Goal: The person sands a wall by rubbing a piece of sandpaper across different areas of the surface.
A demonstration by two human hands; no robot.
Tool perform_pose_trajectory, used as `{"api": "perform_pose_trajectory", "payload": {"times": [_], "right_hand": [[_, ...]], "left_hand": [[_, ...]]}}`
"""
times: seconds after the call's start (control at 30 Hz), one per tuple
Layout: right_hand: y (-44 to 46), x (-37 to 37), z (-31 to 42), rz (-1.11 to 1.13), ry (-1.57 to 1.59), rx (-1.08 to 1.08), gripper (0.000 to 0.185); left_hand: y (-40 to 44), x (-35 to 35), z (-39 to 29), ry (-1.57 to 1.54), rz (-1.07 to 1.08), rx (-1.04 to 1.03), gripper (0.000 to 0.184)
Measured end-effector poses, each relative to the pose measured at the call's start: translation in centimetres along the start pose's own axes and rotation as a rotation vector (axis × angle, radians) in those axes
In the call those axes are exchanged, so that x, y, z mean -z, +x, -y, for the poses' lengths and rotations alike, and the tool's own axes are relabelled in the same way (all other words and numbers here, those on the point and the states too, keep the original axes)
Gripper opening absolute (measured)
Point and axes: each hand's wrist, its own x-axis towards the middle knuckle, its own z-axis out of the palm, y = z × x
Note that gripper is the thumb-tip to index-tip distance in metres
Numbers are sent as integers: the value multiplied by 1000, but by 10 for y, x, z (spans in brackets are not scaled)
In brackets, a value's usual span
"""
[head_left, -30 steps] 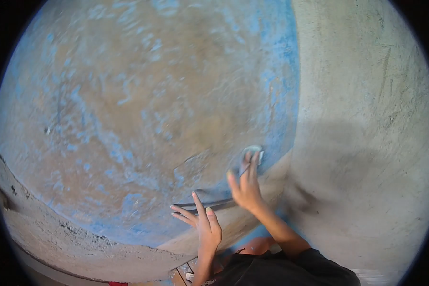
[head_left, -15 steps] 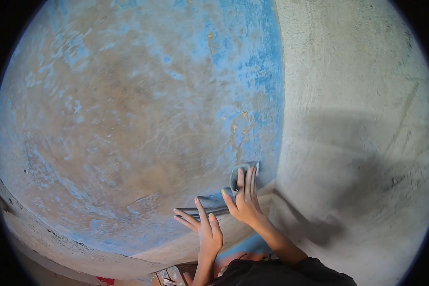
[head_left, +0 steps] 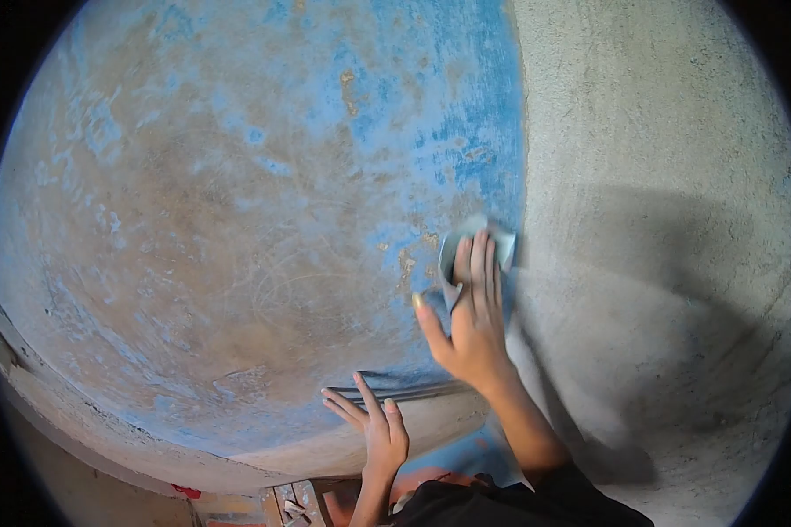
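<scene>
My right hand (head_left: 475, 316) presses a grey-green sheet (head_left: 504, 249) flat on the blue, worn wall (head_left: 281, 228), near its right edge. The sheet curls up around the fingers, which lie close together and stretched out, with the thumb apart. Lower and to the left, my left hand (head_left: 382, 430) rests its fingertips against the wall, fingers spread, with nothing in it. Dark shadows of the hand show beside it on the wall.
A rough grey wall (head_left: 642, 140) meets the blue one at the right. Below, a wooden stool or bench (head_left: 294, 505) bears small pieces. A red item (head_left: 185, 492) lies at the lower left, past a plaster ledge (head_left: 132, 448).
My right hand first moved down a little with the sheet, then up and right along the wall. My left hand has stayed nearly in place. The view has shifted to the right.
</scene>
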Motion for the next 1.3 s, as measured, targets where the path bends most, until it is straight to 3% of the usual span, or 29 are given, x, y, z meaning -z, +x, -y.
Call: {"api": "perform_pose_trajectory", "payload": {"times": [0.07, 0.17, 0.27, 0.4, 0.63, 0.8, 0.93, 1.03, 1.13, 1.27, 1.3], "right_hand": [[10, 1, -4, -74, 52, 37, 81], [-35, -12, -2, 59, 27, -64, 80], [-40, -14, -4, 28, -38, -38, 81], [11, 3, -9, -79, -6, 25, 82], [-63, -35, 1, 43, 26, -53, 80], [1, -22, 4, -171, 103, 20, 59], [-29, -32, 41, 171, -13, 190, 70], [-29, -27, 58, 298, -87, 207, 74], [0, -34, 69, 15, -135, 141, 80], [-16, -46, 127, 388, -199, 337, 82], [-12, -48, 136, 329, -236, 323, 82]], "left_hand": [[1, -3, 0, -11, -1, -3, 65], [0, -10, 4, 27, -24, 15, 66], [1, -13, 4, 25, -25, 25, 66], [2, -12, 5, -6, -14, 13, 66], [0, -12, 12, -3, -63, -4, 64], [0, 5, 29, -9, -145, 20, 61], [6, 34, 38, -4, -261, 25, 59], [6, 65, 51, 30, -315, 43, 59], [6, 97, 71, 62, -357, 90, 58], [2, 141, 95, 45, -390, 156, 57], [-1, 151, 101, 38, -387, 164, 58]]}}
